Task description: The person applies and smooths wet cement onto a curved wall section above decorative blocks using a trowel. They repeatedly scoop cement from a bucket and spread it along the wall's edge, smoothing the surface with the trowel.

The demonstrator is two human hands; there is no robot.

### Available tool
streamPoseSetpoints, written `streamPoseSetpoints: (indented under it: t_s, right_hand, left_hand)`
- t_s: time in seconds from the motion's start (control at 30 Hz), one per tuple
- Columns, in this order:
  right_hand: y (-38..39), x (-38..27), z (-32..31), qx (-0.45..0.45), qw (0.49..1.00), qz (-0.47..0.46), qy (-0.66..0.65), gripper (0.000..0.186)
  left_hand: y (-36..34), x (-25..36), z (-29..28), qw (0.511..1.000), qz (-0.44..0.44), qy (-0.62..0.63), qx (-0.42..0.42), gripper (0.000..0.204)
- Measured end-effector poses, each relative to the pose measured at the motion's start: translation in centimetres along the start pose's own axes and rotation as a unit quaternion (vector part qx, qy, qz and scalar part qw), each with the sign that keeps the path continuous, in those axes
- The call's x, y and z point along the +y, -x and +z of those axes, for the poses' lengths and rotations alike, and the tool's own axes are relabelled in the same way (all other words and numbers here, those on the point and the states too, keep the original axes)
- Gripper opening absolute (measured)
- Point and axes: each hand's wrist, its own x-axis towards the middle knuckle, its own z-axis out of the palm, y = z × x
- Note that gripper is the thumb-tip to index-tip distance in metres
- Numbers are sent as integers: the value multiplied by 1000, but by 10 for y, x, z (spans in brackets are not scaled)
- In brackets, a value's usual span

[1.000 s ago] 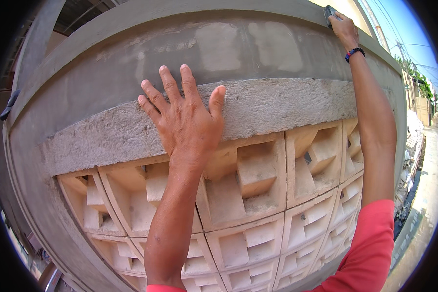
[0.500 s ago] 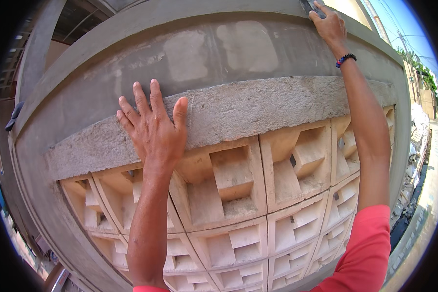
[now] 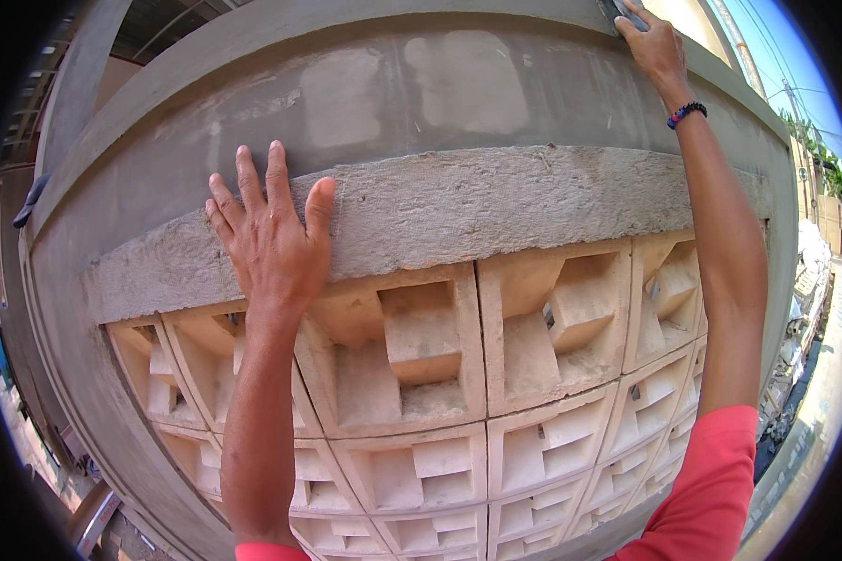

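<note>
My left hand lies on the rough grey plaster band with its fingers spread, their tips near the smoother darker grey wall strip above, which has lighter patches. Below the band is a grid of pale perforated breeze blocks. My right hand is raised at upper right, gripping a dark flat hand tool at the raised concrete edge; the tool is mostly hidden by my fingers and the frame's edge.
A dark soft item hangs at the left edge of the wall. At the right are a narrow lane with white sacks or rubble beside it, utility poles, wires and greenery. A metal bar shows at lower left.
The view has shifted, so wall and left hand appear further left. My left hand keeps its place on the band; my right hand has moved rightward along the top edge with the tool.
</note>
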Motion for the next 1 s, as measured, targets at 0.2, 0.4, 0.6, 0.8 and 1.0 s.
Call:
streamPoseSetpoints:
  t_s: [0.2, 0.4, 0.6, 0.8, 1.0]
  right_hand:
    - [12, -88, 28, 26, 987, -143, -67, 39]
    - [11, 41, 6, 0, 991, -128, 42, 49]
    - [-18, 156, -15, 14, 977, 139, 162, 52]
    - [-16, -26, 41, 78, 990, -89, -71, 40]
    - [18, -147, 41, -19, 963, -248, -107, 41]
  left_hand:
    - [-2, -6, 6, 1000, 15, 17, 15, 76]
    - [-2, -11, 3, 1000, 12, 18, 12, 74]
    - [-1, -2, 3, 1000, 5, 6, 18, 76]
    - [-2, -3, 7, 1000, 6, -5, 19, 79]
    - [0, -10, 5, 999, 19, 8, 31, 78]
